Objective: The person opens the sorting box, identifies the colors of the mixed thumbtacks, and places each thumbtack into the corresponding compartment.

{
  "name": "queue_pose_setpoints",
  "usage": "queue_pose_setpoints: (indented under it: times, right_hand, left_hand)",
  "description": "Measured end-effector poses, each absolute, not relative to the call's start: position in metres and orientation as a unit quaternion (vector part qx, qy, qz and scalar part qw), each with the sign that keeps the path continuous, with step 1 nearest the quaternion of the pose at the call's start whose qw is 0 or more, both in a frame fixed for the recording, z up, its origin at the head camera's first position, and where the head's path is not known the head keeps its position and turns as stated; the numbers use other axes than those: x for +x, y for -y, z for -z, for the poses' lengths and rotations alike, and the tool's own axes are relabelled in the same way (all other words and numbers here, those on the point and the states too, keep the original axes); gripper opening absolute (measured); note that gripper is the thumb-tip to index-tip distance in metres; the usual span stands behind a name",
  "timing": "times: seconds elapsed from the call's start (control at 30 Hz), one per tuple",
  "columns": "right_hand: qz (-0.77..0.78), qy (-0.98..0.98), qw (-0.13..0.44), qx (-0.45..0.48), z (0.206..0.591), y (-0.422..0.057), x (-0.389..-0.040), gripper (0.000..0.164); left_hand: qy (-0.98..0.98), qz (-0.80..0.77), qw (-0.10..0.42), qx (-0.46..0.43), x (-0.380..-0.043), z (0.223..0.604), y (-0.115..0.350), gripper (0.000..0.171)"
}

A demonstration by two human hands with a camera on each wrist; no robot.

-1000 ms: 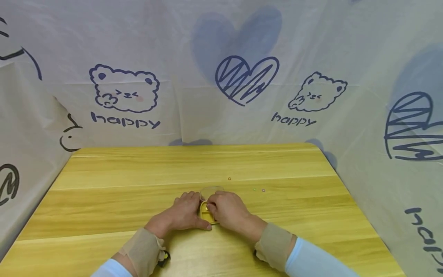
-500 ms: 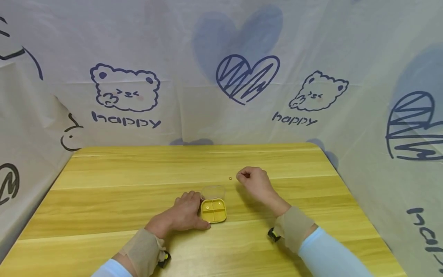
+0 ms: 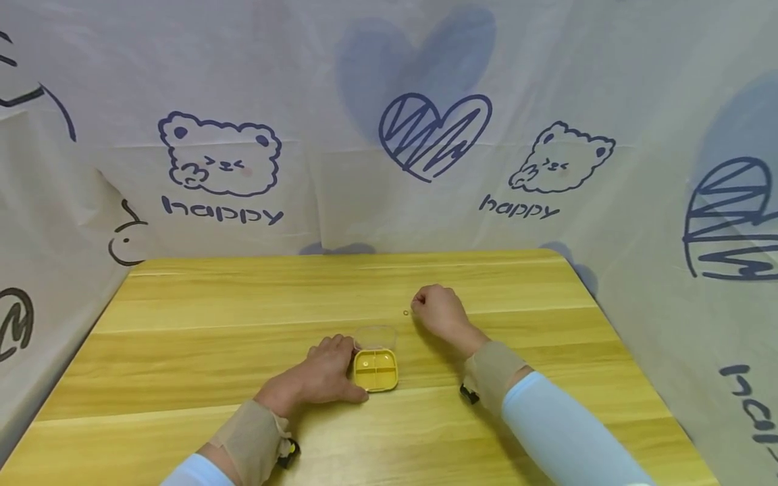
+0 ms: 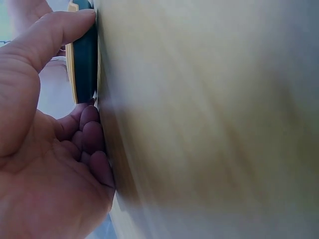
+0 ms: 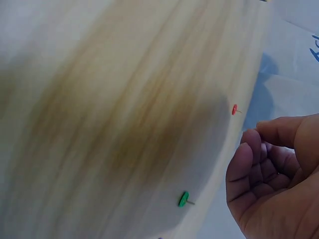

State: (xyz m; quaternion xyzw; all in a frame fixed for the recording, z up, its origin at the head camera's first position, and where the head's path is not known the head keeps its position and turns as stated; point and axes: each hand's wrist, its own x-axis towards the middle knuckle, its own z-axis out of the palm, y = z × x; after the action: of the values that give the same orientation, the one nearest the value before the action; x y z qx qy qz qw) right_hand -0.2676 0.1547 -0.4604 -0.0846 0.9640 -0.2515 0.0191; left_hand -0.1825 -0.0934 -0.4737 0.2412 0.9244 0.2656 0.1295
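Observation:
My left hand [image 3: 328,371] steadies a small yellow pill box [image 3: 375,370] on the table, thumb at its front edge and fingers at its left back corner. In the left wrist view the thumb lies against the dark side of the box [image 4: 85,69]. The box has several compartments; a tiny pale piece [image 3: 365,364] sits in the back left one. Its clear lid [image 3: 375,336] is folded back. My right hand [image 3: 442,312] hovers with curled fingers, thumb tip close to forefinger, nothing visible between them. Just beyond the fingertips stands a red thumbtack [image 5: 235,109], apart from them.
A green thumbtack [image 5: 184,199] lies on the wood-grain table [image 3: 243,304], point sticking out, in the right wrist view. White cloth [image 3: 346,202] printed with bears and hearts hangs behind the table and at both sides.
My right hand has left the box and moved away to the back right, then shifted slightly left toward the small reddish tack. The left hand has stayed at the box.

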Motion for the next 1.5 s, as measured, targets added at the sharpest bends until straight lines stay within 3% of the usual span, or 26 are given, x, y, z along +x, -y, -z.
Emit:
queue_pose_setpoints:
  times: [0.4, 0.83, 1.23, 1.5]
  right_hand:
    - [0.232, -0.967, 0.061, -0.083, 0.465, -0.145, -0.271, 0.017]
    - [0.232, -0.968, 0.056, -0.077, 0.467, -0.143, -0.269, 0.024]
    - [0.348, -0.936, 0.040, -0.031, 0.461, -0.147, -0.259, 0.018]
    - [0.472, -0.879, 0.064, -0.018, 0.456, -0.151, -0.247, 0.024]
  left_hand:
    - [-0.926, -0.260, 0.126, 0.241, -0.183, 0.475, 0.092, 0.069]
    - [-0.926, -0.261, 0.132, 0.238, -0.182, 0.472, 0.092, 0.068]
    - [-0.926, -0.259, 0.131, 0.240, -0.182, 0.470, 0.093, 0.068]
    - [-0.927, -0.259, 0.132, 0.238, -0.183, 0.470, 0.094, 0.069]
